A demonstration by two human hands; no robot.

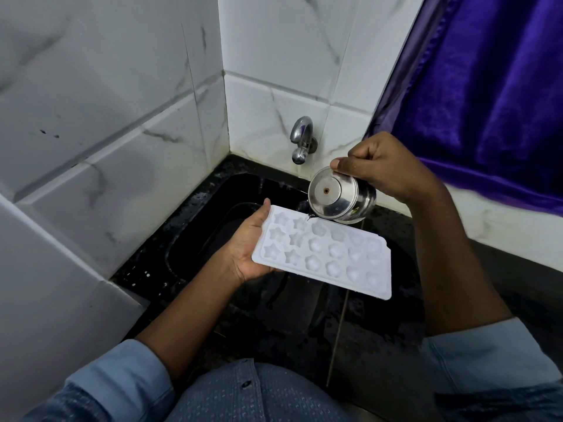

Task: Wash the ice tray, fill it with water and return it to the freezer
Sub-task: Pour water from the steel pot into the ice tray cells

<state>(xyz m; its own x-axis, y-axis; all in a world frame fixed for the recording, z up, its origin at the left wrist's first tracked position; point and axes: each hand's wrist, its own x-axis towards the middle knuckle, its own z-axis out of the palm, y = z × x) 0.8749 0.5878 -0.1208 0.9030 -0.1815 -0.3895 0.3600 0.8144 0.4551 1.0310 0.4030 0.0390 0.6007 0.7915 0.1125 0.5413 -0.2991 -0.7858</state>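
Note:
A white ice tray (326,252) with star-shaped and rounded moulds is held level over the black sink (213,226). My left hand (249,251) grips its left short edge from below, thumb on the rim. My right hand (387,169) holds a small steel cup (341,197) tipped on its side, its base facing me. The cup's rim hangs just over the tray's far edge, and a thin trickle of water falls from it into a star mould.
A chrome tap (301,140) sticks out of the white marble-patterned tiled wall behind the sink; no water runs from it. The black counter (365,324) around the sink is wet. A purple curtain (487,95) hangs at the right, close to my right hand.

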